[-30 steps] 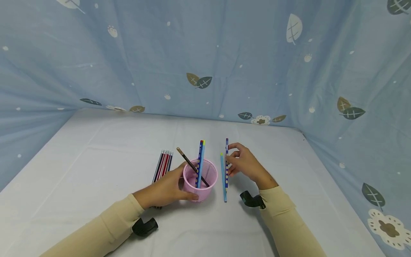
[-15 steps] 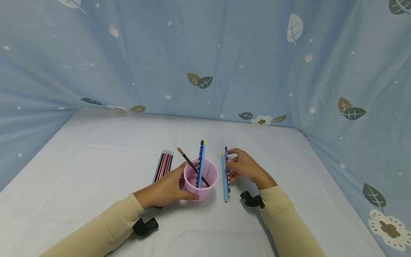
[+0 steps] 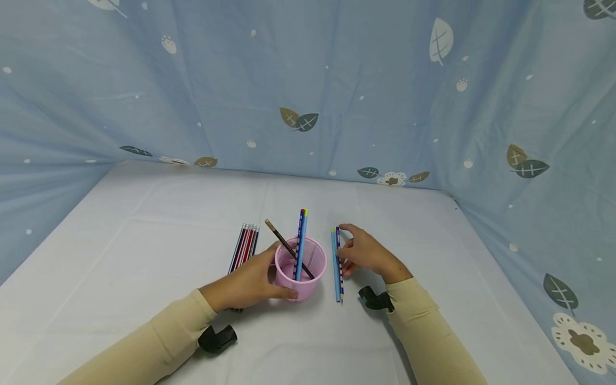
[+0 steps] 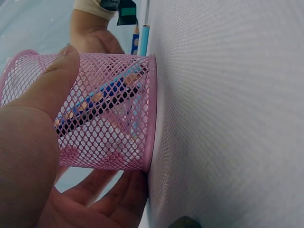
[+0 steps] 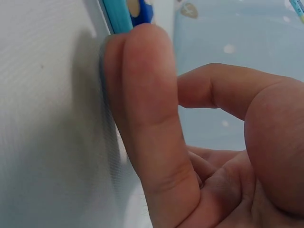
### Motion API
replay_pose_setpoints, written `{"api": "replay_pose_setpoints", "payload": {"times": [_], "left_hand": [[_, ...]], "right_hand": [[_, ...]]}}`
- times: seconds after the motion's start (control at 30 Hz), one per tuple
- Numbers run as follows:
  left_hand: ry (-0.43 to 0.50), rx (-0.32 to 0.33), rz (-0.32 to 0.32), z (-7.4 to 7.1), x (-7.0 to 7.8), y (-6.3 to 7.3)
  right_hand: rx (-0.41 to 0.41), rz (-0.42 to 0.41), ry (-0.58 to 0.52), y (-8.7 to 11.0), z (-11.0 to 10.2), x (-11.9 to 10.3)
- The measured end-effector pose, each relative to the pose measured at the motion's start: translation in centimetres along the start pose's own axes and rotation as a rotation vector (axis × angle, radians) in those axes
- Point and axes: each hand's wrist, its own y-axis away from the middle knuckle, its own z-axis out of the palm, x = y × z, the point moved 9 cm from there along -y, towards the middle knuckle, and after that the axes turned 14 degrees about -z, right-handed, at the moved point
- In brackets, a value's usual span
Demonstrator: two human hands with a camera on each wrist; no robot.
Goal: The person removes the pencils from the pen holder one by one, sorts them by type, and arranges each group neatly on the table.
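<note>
A pink mesh pencil cup (image 3: 314, 260) stands on the table, and my left hand (image 3: 252, 279) grips its side, thumb on one side and fingers round the other. Inside lean a dark brown pencil (image 3: 279, 237), a dark blue dotted pencil (image 3: 299, 238) and a light blue pencil (image 3: 303, 246). To the right, my right hand (image 3: 368, 254) holds another dark blue dotted pencil (image 3: 341, 283) with curled fingers, the index finger at its far end. This pencil lies alongside a second light blue pencil (image 3: 335, 272), its sharpened tip toward me. Fingers hide much of it in the right wrist view.
Several striped pencils (image 3: 246, 246) in dark and red lie in a row left of the cup, partly behind the left hand. The white-covered table (image 3: 192, 203) ends at a blue patterned cloth (image 3: 231, 80) behind and at the sides.
My right hand has drawn the dark blue pencil toward me and set it down beside the light blue one, their ends now about level. The left hand and cup have stayed put.
</note>
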Motion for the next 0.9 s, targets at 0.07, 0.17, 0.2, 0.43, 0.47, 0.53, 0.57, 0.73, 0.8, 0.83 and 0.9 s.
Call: {"api": "replay_pose_setpoints", "payload": {"times": [0.07, 0.17, 0.2, 0.43, 0.47, 0.53, 0.57, 0.73, 0.8, 0.83, 0.9], "left_hand": [[-0.001, 0.0, 0.002, 0.02, -0.01, -0.01], [-0.001, -0.001, -0.001, 0.04, -0.04, -0.04], [-0.002, 0.001, -0.002, 0.03, -0.05, -0.05], [-0.002, 0.004, -0.005, -0.02, -0.02, -0.06], [-0.003, 0.006, -0.004, -0.02, -0.02, -0.06], [-0.001, 0.005, -0.005, -0.01, -0.04, -0.07], [-0.002, 0.005, -0.007, -0.01, -0.08, -0.07], [0.0, 0.004, -0.004, 0.05, -0.13, -0.12], [0.0, 0.004, -0.002, 0.05, -0.13, -0.14], [0.0, 0.005, 0.0, 0.06, -0.11, -0.15], [-0.001, 0.005, 0.0, 0.06, -0.09, -0.14]], "right_hand": [[-0.003, 0.005, 0.009, 0.03, 0.03, -0.04], [-0.01, 0.01, 0.023, 0.09, 0.11, -0.18], [-0.012, 0.011, 0.026, 0.11, 0.13, -0.25], [-0.015, 0.013, 0.04, 0.16, 0.22, -0.38], [-0.015, 0.015, 0.045, 0.17, 0.22, -0.38], [-0.016, 0.013, 0.059, 0.16, 0.25, -0.37], [-0.016, 0.013, 0.065, 0.16, 0.25, -0.37], [-0.018, 0.0, 0.107, 0.25, 0.22, -0.55], [-0.019, -0.003, 0.124, 0.28, 0.18, -0.59], [-0.019, -0.004, 0.132, 0.31, 0.17, -0.6], [-0.02, -0.004, 0.144, 0.33, 0.16, -0.6]]}}
